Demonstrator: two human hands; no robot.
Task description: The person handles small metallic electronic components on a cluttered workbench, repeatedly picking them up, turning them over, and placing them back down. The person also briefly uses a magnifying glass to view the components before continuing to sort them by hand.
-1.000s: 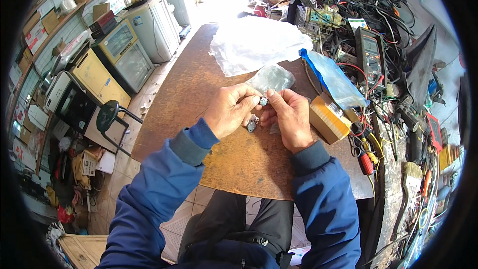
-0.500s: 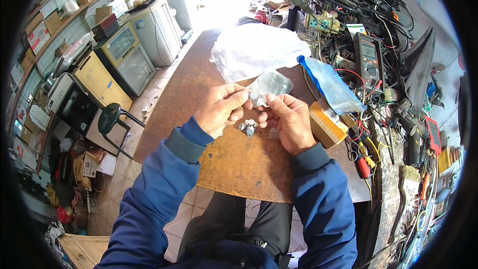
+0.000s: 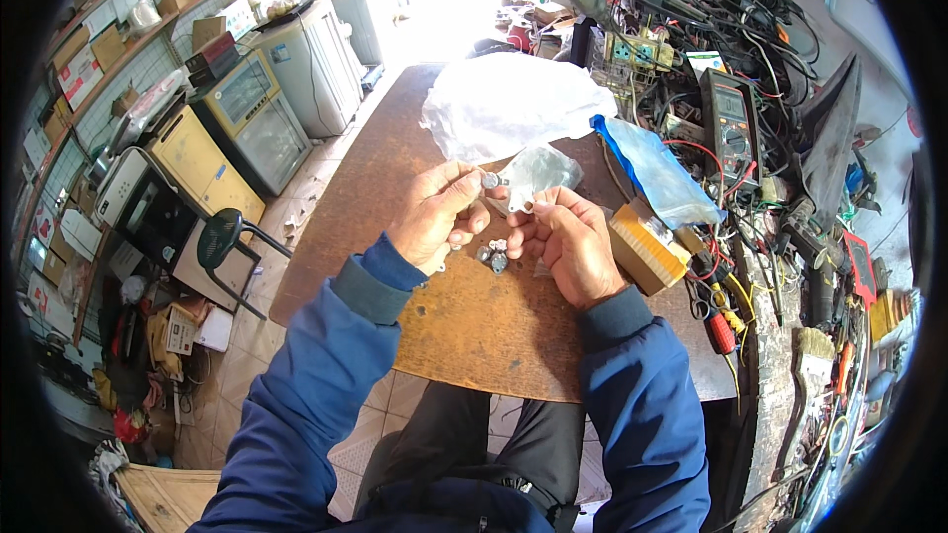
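Above the brown wooden table, my left hand pinches a small round silvery metal part between thumb and finger. My right hand grips a small pale metal plate with thumb and forefinger; its exact kind is too small to make out. The two pieces are close to each other. Below, between the hands, several small round metal parts lie in a cluster on the tabletop. A clear plastic bag rests just beyond my fingers.
A large white plastic sheet covers the table's far part. On the right lie a blue-edged plastic pouch, a yellow-brown box, a multimeter, tangled cables and a red-handled screwdriver. A dark stool stands left.
The round part in my left hand has shifted slightly left and up, apart from the plate in my right hand. Both hands keep their hold.
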